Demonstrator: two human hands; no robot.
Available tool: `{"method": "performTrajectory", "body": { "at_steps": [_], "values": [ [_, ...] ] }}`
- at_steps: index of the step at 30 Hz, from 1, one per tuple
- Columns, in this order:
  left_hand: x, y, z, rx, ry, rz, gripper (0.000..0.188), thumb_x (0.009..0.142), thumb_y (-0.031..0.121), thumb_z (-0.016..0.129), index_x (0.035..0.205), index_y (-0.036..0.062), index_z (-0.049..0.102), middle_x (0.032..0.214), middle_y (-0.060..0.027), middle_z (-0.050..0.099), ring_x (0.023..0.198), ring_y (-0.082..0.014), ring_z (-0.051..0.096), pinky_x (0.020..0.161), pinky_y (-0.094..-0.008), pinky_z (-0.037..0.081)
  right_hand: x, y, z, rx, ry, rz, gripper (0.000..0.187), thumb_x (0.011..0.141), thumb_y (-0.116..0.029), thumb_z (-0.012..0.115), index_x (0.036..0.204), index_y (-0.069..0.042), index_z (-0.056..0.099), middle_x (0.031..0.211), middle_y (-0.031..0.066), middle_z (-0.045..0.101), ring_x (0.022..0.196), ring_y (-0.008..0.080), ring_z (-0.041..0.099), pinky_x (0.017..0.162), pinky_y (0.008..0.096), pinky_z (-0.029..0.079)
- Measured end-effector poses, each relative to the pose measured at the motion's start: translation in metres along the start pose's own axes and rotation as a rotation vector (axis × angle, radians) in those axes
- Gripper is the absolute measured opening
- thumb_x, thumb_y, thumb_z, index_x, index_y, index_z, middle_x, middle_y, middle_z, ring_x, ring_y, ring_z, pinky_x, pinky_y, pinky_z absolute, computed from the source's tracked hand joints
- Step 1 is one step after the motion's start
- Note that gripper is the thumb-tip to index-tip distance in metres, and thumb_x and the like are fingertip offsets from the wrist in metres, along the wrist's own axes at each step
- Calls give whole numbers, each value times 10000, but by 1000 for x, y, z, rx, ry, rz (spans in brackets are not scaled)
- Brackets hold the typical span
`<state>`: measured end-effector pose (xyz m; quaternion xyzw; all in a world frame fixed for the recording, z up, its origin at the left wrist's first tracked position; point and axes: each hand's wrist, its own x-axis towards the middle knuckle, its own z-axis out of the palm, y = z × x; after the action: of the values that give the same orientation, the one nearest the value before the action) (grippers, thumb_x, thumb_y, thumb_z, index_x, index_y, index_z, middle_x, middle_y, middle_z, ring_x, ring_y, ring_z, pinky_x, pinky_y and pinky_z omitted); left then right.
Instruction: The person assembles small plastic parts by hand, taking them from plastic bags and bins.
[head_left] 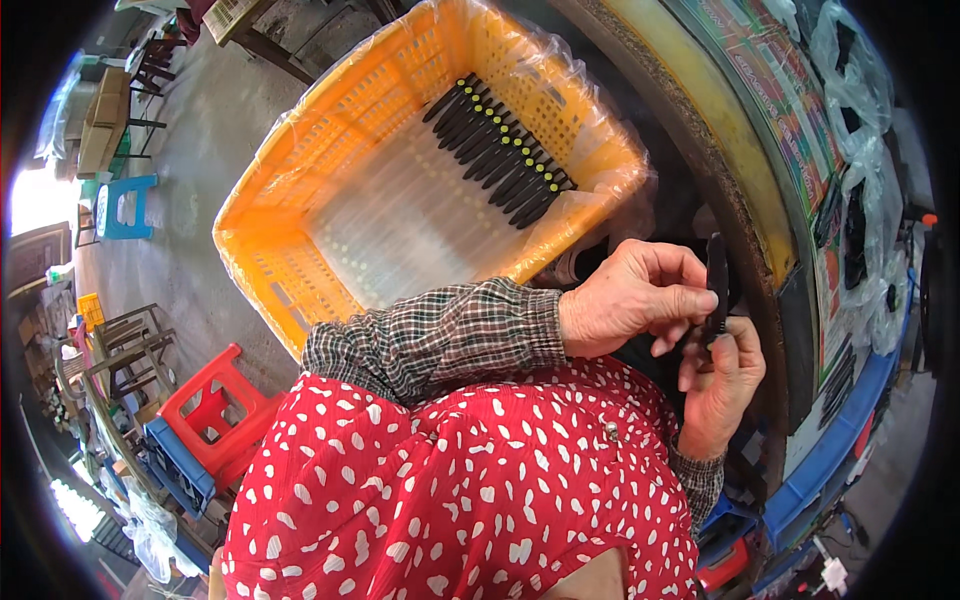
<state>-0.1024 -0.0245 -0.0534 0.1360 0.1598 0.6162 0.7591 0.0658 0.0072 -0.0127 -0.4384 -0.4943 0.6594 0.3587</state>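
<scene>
My left hand (635, 298) pinches a slim black handle-like piece (716, 262) between thumb and fingertips, with the piece standing upright. Just below, my right hand (722, 388) has its fingertips closed on the lower end of the same piece. Its exact kind does not show. To the left stands an orange plastic crate (262, 168), lined with clear film. Along its far right side lie several black pieces (500, 150) in slanting rows, each with a yellow-green dot at one end. My left forearm, in a checked sleeve, passes over the crate's near edge.
A worktable edge (690, 120) curves down my right side, bearing printed sheets (760, 90) and clear plastic bags (862, 180). Beside it runs a blue tray edge (840, 430). A red stool (215, 410) and a blue stool (127, 207) stand on the floor at left.
</scene>
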Motion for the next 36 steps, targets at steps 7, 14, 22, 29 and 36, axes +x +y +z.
{"method": "performTrajectory", "body": {
  "at_steps": [7,14,22,29,36],
  "values": [
    [-1,21,-23,337,192,169,169,920,194,610,969,32,606,821,10,603,744,-67,579,652,-227,487,5,4,10,-333,-99,28,253,910,-158,604,1060,40,556,841,97,649,587,100,586,524,183,425],
    [-19,79,-120,470,504,236,218,932,181,582,1050,-2,569,847,-88,639,723,-155,628,601,-278,531,14,15,1,-429,-111,74,221,911,-159,604,1031,26,586,808,71,628,583,79,577,510,176,420],
    [-74,107,-283,1210,1229,215,338,809,150,699,1058,-55,596,754,-95,646,600,-133,580,537,-267,487,22,24,1,-528,-155,146,189,892,-131,616,1001,22,602,768,35,610,571,53,558,500,170,403],
    [-86,128,-345,1752,1384,280,274,749,181,710,961,19,648,840,-163,658,800,-327,633,746,-407,495,30,28,7,-595,-186,174,181,886,-125,617,989,23,609,745,26,601,565,47,551,495,171,397],
    [-86,131,-365,1881,1418,215,240,749,168,707,956,62,646,894,-176,639,889,-353,614,781,-438,482,32,30,11,-634,-192,203,184,882,-124,619,991,24,610,740,27,602,566,46,551,494,170,397]
  ]
}}
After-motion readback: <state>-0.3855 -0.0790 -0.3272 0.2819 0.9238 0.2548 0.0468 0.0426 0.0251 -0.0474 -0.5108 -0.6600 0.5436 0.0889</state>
